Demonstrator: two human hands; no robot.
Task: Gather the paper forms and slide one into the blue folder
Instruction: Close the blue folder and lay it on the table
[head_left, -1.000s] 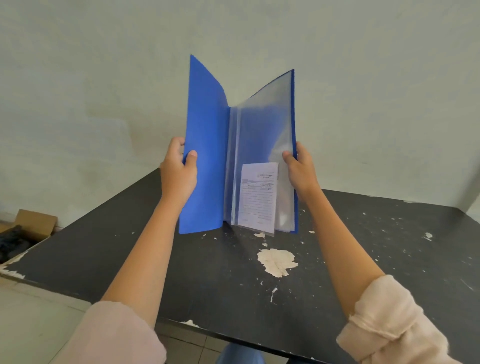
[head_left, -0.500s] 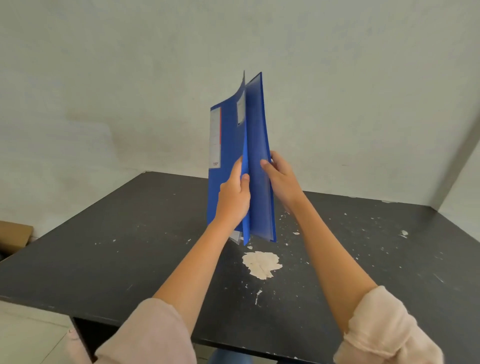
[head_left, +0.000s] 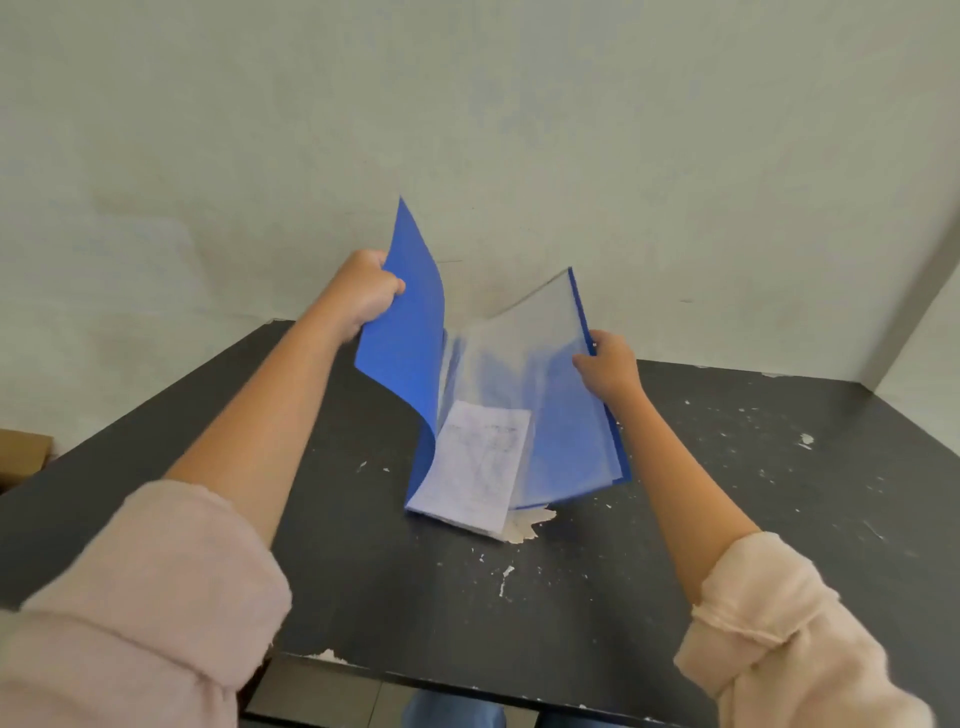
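printed lines on the paper form (head_left: 480, 462) inside the blue folder (head_left: 410, 338); too blurred to read.

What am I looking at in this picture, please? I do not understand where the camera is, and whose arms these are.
No machine is here. The camera sits on a person's head and looks forward and down, so the two arms in pink sleeves are that person's own.

The left hand has a grip on the front cover of an open blue folder. The right hand holds the other side, with the clear plastic pockets. A white paper form sits low inside the folder, near its bottom edge.

The folder's lower end is down at a black table with chipped paint; I cannot tell whether it touches. A pale wall stands behind. At the far left, a corner of a cardboard box shows.
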